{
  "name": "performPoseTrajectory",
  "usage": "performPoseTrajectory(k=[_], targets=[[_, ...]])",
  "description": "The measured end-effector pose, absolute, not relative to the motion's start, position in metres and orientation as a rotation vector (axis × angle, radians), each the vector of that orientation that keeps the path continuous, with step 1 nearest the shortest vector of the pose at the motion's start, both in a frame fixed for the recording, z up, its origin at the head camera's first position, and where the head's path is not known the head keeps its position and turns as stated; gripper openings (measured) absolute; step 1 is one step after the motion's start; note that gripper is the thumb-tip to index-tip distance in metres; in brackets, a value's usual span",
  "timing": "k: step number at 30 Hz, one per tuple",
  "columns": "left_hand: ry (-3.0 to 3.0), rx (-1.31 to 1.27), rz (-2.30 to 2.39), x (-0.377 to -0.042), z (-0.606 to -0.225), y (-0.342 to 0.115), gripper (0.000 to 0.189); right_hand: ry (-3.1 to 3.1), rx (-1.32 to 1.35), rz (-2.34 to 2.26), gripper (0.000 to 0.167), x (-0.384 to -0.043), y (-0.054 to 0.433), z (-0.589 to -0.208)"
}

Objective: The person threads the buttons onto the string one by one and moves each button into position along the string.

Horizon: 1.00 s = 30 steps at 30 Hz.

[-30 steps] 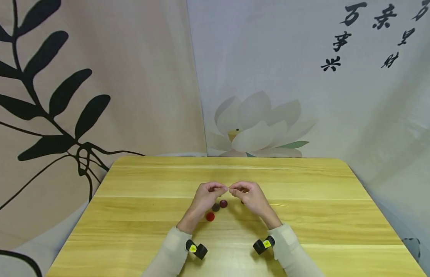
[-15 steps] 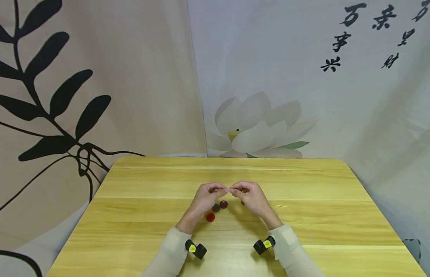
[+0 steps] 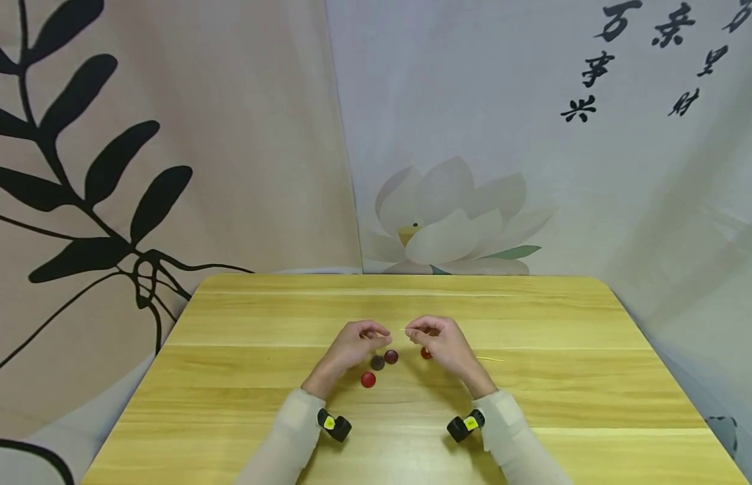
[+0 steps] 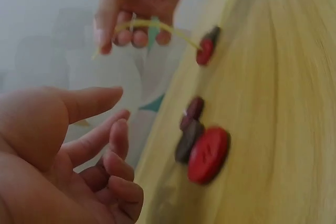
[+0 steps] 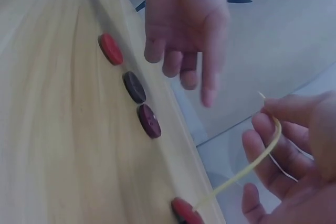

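My right hand (image 3: pixel 441 342) pinches a yellow cord (image 5: pixel 242 172) near its end, and a short tip sticks out past thumb and forefinger. From there the cord curves down to a red button (image 4: pixel 205 52) on the table, with a dark button (image 4: pixel 214 33) against it. My left hand (image 3: pixel 356 342) holds nothing; its thumb and forefinger are apart, the other fingers loosely bent. Below and between the hands lie three loose buttons: a larger red button (image 4: pixel 209 156), a grey-brown button (image 3: pixel 377 363) and a maroon button (image 5: pixel 149 120).
The wooden table (image 3: pixel 260 417) has its far edge beyond the hands, with a printed cloth backdrop (image 3: pixel 279 135) behind it. A length of yellow cord (image 3: pixel 489 359) lies on the table right of my right wrist. Each wrist wears a small black camera (image 3: pixel 334 424).
The fingertips of both hands were together; now they are apart. My left hand has let go and moved left and slightly down, while the cord's tip shows at my right fingertips.
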<state>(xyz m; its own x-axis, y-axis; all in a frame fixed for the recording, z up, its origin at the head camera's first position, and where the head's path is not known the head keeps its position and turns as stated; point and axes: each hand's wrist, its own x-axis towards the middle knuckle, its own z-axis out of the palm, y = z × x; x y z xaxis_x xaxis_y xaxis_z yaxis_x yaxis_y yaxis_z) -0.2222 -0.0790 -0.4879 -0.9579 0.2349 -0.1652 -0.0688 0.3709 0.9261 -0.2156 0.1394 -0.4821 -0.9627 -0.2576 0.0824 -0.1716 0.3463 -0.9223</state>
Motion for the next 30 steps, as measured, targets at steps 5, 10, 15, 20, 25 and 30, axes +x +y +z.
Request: performPoseTrajectory(k=[5, 10, 15, 20, 25, 30], targets=[[2.370, 0.199, 1.544, -0.228, -0.496, -0.083, 0.023, 2.494, -0.399, -1.704, 0.018, -0.220, 0.144, -0.486], [2.390, 0.271, 1.486, -0.234, -0.503, -0.084, 0.023, 2.505, -0.364, -1.697, 0.017, -0.225, 0.148, -0.494], [2.387, 0.330, 1.445, -0.239, -0.506, -0.083, 0.020, 2.486, -0.299, -1.699, 0.017, -0.230, 0.151, -0.501], [2.391, 0.328, 1.375, -0.243, -0.509, -0.084, 0.020, 2.472, -0.250, -1.706, 0.018, -0.237, 0.155, -0.508], [2.402, 0.345, 1.305, -0.245, -0.506, -0.082, 0.020, 2.461, -0.226, -1.707, 0.017, -0.243, 0.160, -0.514], [2.414, 0.340, 1.259, -0.244, -0.504, -0.083, 0.019, 2.416, -0.205, -1.691, 0.017, -0.246, 0.163, -0.517]])
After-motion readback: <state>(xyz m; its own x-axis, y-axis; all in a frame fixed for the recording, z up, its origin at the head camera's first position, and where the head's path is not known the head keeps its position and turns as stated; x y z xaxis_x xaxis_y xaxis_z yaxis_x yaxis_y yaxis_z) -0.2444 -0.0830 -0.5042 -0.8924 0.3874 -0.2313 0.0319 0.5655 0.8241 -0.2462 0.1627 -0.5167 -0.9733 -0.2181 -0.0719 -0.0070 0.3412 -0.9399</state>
